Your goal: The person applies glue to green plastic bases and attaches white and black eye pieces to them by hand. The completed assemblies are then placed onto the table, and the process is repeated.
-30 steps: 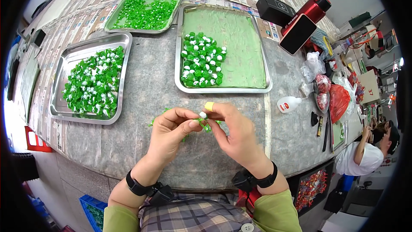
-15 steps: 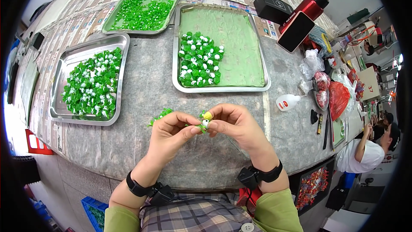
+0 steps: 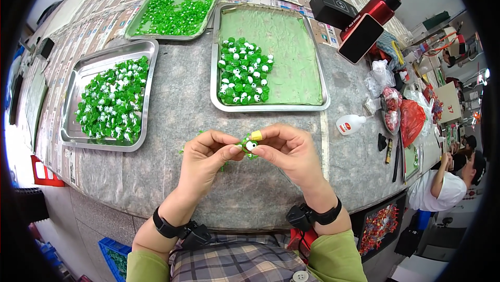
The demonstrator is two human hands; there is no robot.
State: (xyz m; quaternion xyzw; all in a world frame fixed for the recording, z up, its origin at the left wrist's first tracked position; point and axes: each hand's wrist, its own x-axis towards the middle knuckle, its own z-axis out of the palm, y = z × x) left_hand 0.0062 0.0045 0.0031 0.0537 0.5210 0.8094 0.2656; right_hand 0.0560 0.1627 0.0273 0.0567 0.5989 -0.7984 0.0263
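In front of my chest, both hands meet over the grey-covered table (image 3: 172,178). Between their fingertips is a small green plastic piece with a white, black-dotted eyeball (image 3: 250,145). My left hand (image 3: 204,161) pinches its left side with thumb and forefinger. On the other side, the thumb and forefinger of my right hand (image 3: 292,156) grip the same piece. A yellow cover (image 3: 256,135) sits on the right forefinger's tip. Some loose green pieces lie partly hidden behind and beneath my left hand.
A steel tray (image 3: 150,78) at left holds a heap of green-and-white eyeball pieces. Ahead, a green-lined tray (image 3: 297,73) carries similar pieces along its left side. Small green parts fill the far tray (image 3: 200,36). A white bottle (image 3: 350,124), phone (image 3: 360,38) and red flask (image 3: 380,7) stand at right.
The piece has turned in my fingertips, and its white eyeball with the black dot now shows larger. My fingers have shifted slightly; the trays hold the same heaps.
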